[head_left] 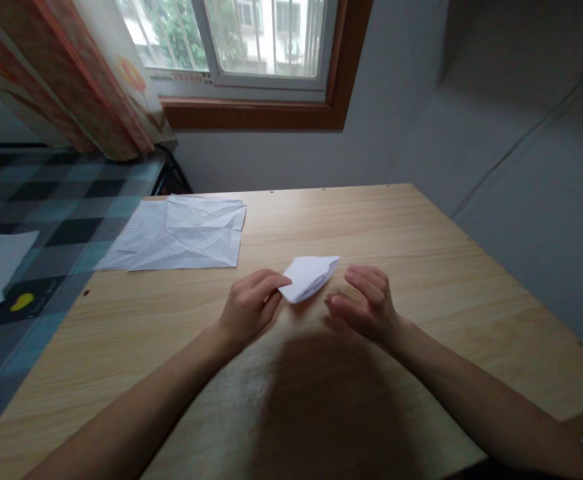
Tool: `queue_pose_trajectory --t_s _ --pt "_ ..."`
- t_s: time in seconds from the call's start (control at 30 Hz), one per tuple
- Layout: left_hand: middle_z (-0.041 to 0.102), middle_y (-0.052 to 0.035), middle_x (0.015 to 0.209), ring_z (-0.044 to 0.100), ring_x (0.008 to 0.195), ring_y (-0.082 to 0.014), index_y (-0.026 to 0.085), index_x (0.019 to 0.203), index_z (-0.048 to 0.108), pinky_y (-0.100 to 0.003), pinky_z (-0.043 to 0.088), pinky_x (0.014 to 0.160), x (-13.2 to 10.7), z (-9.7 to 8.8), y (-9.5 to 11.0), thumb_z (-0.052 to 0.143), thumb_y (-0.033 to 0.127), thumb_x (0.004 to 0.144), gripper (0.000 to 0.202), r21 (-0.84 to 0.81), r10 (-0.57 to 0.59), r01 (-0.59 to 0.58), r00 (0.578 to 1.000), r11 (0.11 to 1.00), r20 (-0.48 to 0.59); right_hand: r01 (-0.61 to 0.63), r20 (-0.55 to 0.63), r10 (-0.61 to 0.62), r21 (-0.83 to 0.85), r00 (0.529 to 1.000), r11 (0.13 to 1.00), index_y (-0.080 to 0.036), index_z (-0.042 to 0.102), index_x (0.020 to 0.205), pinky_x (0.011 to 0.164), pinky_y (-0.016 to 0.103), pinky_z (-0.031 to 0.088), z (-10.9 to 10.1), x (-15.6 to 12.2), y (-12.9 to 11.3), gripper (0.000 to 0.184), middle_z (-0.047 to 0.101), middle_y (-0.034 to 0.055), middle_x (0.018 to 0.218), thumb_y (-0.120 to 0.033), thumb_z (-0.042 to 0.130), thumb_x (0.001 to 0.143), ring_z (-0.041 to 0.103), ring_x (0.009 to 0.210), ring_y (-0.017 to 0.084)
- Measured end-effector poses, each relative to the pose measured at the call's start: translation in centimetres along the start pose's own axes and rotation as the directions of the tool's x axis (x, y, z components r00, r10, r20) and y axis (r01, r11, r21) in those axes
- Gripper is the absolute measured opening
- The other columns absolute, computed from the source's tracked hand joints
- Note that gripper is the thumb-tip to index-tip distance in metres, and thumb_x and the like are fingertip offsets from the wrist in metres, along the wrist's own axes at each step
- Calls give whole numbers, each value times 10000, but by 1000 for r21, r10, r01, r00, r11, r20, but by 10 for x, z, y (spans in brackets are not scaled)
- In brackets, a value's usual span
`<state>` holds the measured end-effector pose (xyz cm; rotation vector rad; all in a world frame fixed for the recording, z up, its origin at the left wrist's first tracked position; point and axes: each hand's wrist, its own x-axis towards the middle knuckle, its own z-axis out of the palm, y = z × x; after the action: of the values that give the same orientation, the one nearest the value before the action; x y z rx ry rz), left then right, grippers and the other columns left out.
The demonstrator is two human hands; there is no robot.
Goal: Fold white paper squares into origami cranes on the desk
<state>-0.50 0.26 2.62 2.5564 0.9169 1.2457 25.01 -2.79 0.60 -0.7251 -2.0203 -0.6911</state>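
A small piece of folded white paper point(309, 276) is tilted just above the middle of the wooden table point(361, 227). Its layers show along the right-hand edge. My left hand point(252, 303) pinches its left corner between thumb and fingers. To the right of the paper, my right hand point(366, 301) is apart from it, thumb and fingers spread with nothing between them. The fingertips of that hand point left toward the paper.
Creased white sheets point(191, 233) lie at the table's far left corner. A bed with a checked cover point(106, 190) adjoins on the left, with torn-edged white paper point(1, 270) on it. A wall point(511, 193) borders the right side; a window point(266, 40) is ahead.
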Motion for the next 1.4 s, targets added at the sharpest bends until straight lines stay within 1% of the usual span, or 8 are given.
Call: queue_pose_trajectory --t_s 0.2,0.47,0.63,0.73,0.87,1.0,1.17,1.4 --pt "587 41 521 560 461 -97 176 688 558 -207 441 478 16 -4 15 663 254 816 183 -551 -528 463 848 694 47 -38 105 51 -118 993 992 -450 493 1337 1173 652 261 4 -13 7 627 500 21 1452 -102 676 848 335 1458 330" --pt "581 89 533 476 381 -71 184 1028 508 -177 356 409 18 4 2 766 385 705 460 -717 -702 635 649 287 294 126 313 -128 27 941 992 -295 514 1402 1220 563 268 5 -4 6 500 616 49 1401 -177 613 927 436 1415 265" --pt "500 114 507 379 360 -63 142 1322 441 -181 259 402 14 6 -5 680 325 775 624 -524 -711 764 601 376 366 104 422 -205 251 883 962 -116 574 1334 1064 461 496 13 -1 8 397 675 135 1314 -100 473 950 595 1271 249" --pt "572 60 590 514 486 -117 121 1444 375 -224 376 505 10 3 -7 631 265 818 692 -208 -714 779 626 592 314 82 434 -206 287 877 955 -100 603 1288 1002 448 542 15 -1 6 358 692 150 1280 -130 460 961 656 1181 247" --pt "699 -99 921 653 833 -249 158 1386 517 -356 494 725 5 -2 -7 587 269 887 516 424 -557 436 801 794 219 53 384 -185 329 905 943 -130 678 1109 914 388 594 18 -2 3 265 766 105 1108 -103 480 933 727 1006 210" --pt "614 -155 1340 554 1241 -319 198 1347 583 -487 426 1045 0 0 -19 522 274 940 419 461 -194 19 922 887 336 -43 371 -122 406 921 913 -136 690 969 891 369 610 20 -5 3 254 776 100 1055 -36 497 837 738 985 213" --pt "450 -115 1551 394 1430 -361 246 1464 481 -621 261 1147 -7 3 -43 404 387 1001 489 425 -202 -50 826 904 527 -141 438 -74 439 896 887 -154 680 943 894 386 609 18 -8 4 236 768 124 1066 -55 507 817 734 1009 219" --pt "359 -174 1594 319 1469 -396 226 1500 436 -591 264 1154 -6 -2 -45 467 592 944 666 514 -333 35 799 857 500 -187 446 -26 426 895 885 -152 680 921 869 366 612 16 -7 5 206 770 122 1027 -68 521 822 740 962 222"
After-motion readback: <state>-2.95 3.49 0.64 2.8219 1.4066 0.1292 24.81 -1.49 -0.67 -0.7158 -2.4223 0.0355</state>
